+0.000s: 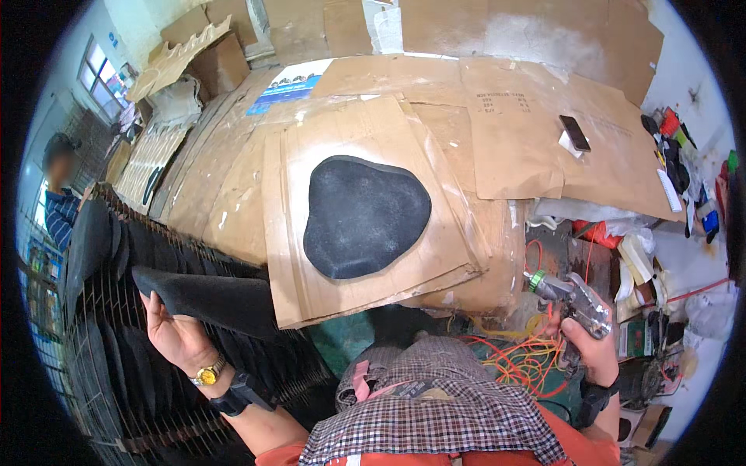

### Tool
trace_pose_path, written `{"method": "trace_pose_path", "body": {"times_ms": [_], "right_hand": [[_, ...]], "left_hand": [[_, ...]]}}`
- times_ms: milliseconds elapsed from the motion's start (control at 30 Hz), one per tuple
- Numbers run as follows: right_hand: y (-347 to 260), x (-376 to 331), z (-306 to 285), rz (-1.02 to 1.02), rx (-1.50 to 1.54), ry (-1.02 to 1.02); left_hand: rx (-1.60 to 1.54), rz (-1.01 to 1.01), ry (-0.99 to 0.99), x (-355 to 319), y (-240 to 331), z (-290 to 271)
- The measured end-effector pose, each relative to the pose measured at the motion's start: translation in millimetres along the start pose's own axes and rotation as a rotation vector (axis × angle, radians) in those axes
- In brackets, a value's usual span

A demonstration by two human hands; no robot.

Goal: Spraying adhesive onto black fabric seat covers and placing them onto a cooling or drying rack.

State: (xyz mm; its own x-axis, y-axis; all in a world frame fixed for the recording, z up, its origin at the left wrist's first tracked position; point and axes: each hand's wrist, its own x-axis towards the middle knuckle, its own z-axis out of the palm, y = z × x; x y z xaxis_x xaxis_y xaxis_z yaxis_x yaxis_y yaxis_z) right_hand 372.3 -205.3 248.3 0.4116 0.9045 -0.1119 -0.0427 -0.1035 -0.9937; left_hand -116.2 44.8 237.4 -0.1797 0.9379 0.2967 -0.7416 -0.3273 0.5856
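A black foam pad (365,216) with a rounded three-lobed outline lies flat on a cardboard sheet (291,299) in front of me. My left hand (180,335) grips the edge of a second black pad (206,297), which is tilted beside the rack at the left; the fingers are partly hidden behind it. In my right hand (589,342) is a metal spray gun (571,299) with a green ring at its nozzle end. Its nozzle points left, toward the table's front corner, and the fingers wrap round its handle.
A rack (175,237) at the left holds many black pads. Cardboard covers the table, where a phone (575,133) lies at the right. Orange hoses (517,361) coil on the floor near my legs. Clutter (649,272) stands at the right. Another person (58,194) is at the far left.
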Motion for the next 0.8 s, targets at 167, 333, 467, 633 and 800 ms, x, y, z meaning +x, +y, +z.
{"method": "trace_pose_path", "body": {"times_ms": [167,333,467,633,800], "right_hand": [[-1,-12,-14,0.043,-0.209,-0.211],[-17,-23,-23,0.11,-0.208,-0.117],[-15,-18,-18,0.143,-0.219,-0.223],[-3,16,6,0.017,-0.043,-0.128],[9,45,19,-0.001,0.054,-0.014]], "left_hand": [[-0.017,-0.032,0.028,0,-2,5],[-0.047,-0.032,-0.025,2,2,-7],[-0.033,-0.017,-0.007,3,-3,-4],[-0.071,-0.064,-0.038,9,-17,14],[0.1,0.01,0.015,30,8,40]]}}
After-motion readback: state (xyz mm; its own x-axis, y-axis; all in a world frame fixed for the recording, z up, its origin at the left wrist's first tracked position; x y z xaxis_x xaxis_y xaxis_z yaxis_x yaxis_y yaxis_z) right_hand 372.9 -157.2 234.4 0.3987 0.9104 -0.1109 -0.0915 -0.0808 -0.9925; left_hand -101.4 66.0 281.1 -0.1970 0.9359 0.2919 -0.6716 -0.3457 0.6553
